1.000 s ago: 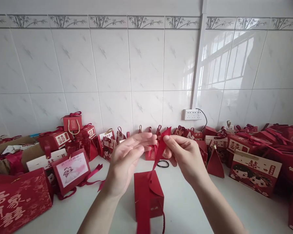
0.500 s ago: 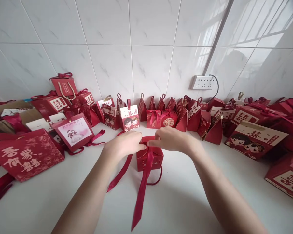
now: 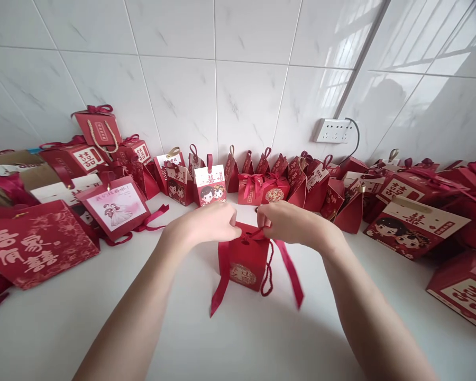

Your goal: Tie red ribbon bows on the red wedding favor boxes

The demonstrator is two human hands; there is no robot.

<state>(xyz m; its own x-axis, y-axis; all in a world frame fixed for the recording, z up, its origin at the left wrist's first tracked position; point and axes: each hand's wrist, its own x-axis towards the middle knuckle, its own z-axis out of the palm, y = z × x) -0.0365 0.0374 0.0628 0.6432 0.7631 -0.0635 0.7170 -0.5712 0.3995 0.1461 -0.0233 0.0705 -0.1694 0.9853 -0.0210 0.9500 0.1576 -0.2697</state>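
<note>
A small red box (image 3: 244, 264) with a gold round print stands on the white table (image 3: 238, 338), between my forearms. Dark red ribbon crosses its top, one tail (image 3: 221, 288) hanging at the front left and the other (image 3: 290, 272) out to the right. My left hand (image 3: 218, 222) is closed at the box's top left edge, pinching the ribbon there. At the top right my right hand (image 3: 287, 222) pinches the ribbon near the box's centre. A twisted red cord (image 3: 267, 275) hangs at the box's right side. My fingertips are partly hidden.
Several red boxes with ribbon loops (image 3: 280, 165) stand in a row along the tiled wall. Larger red boxes lie at the left (image 3: 39, 243) and right (image 3: 416, 227). A white power strip (image 3: 333, 131) with a black cable is on the wall.
The box has turned, so a face with a round gold print now shows in front. The ribbon tails have swung apart, one to each side. My hands have moved slightly apart.
</note>
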